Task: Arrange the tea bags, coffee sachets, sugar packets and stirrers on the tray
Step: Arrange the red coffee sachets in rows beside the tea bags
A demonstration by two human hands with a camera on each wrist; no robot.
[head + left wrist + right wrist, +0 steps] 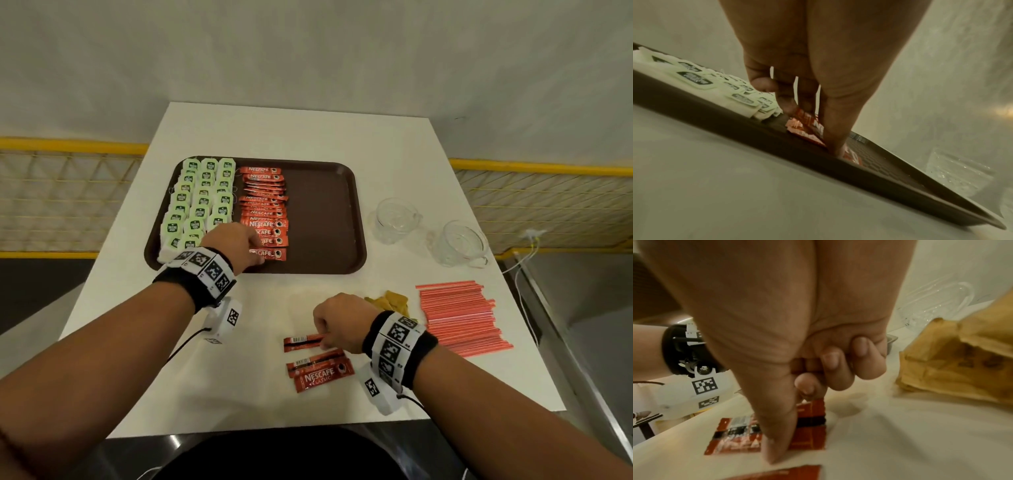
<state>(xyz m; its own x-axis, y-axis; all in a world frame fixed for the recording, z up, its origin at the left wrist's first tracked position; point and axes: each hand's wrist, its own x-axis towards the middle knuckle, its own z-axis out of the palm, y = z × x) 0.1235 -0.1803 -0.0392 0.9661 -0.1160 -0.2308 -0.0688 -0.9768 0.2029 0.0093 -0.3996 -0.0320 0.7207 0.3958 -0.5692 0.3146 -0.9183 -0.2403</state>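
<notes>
My left hand (236, 245) covers the near end of the red Nescafe coffee sachet column (265, 209) on the dark brown rectangular plastic tray (325, 219), so I can't see how many sachets lie under it; in the left wrist view my fingers (833, 129) are extended down w/ tips pressing on the nearest red sachet (272, 254) by the tray's near rim, nothing gripped. My right hand (337, 320) hides most of the loose red sachet on the table (301, 342); in the right wrist view thumb and forefinger pinch it, other fingers curled, print blurred. The brown paper sugar packets (390, 299) are half hidden behind my right hand, count unclear. Green-and-white tea bags (200, 202) sit in three overlapping columns along the tray's left edge, the sachet column just beside them, approx. mid-tray. Two more red sachets (320, 371) lie overlapped near the white table's (308, 130) near edge, one face up, one back up. A pile of thin red plastic stirrers (459, 315) lies by the table's right edge, just beside the sugar. Two clear glass cups (428, 229) stand btwn the tray's right rim and the table's right edge. The tray's right half is bare brown surface. Both forearms are cut off at the picture's bottom edge; black wristbands w/ black-and-white marker tags (394, 346) wrap both wrists.
</notes>
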